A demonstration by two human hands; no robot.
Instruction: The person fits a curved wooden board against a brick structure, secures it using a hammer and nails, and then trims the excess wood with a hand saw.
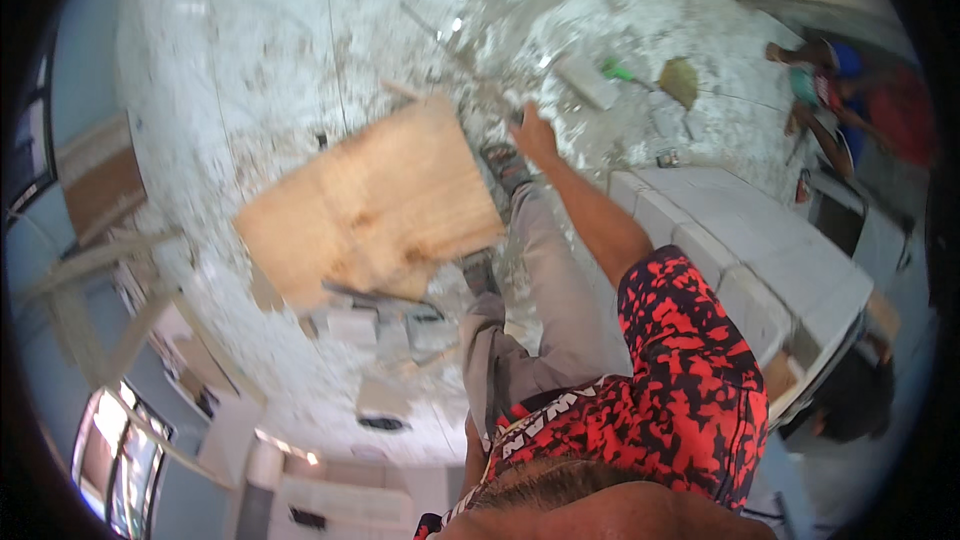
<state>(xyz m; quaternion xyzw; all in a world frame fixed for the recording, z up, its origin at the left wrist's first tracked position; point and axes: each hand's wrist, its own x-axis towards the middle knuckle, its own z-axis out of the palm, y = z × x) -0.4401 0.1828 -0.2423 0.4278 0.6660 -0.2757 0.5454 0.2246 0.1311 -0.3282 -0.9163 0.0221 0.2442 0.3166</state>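
Observation:
My right hand (536,132) reaches out over the littered floor, just beyond my sandal (508,168). Its fingers are closed around a small dark object (517,118) whose kind I cannot make out. Left of that hand, and apart from it, a pale plywood board (370,200) lies at a slant beside my feet. Only a bit of my left arm (473,455) shows beside my trousers; the left hand itself is hidden.
A white block (587,80) and a green-handled tool (617,69) lie ahead on the right. A large white cabinet (750,210) stands at my right, other people (905,115) beyond it. Dark strips (380,302) lie below the board; wooden framing (130,340) is far left.

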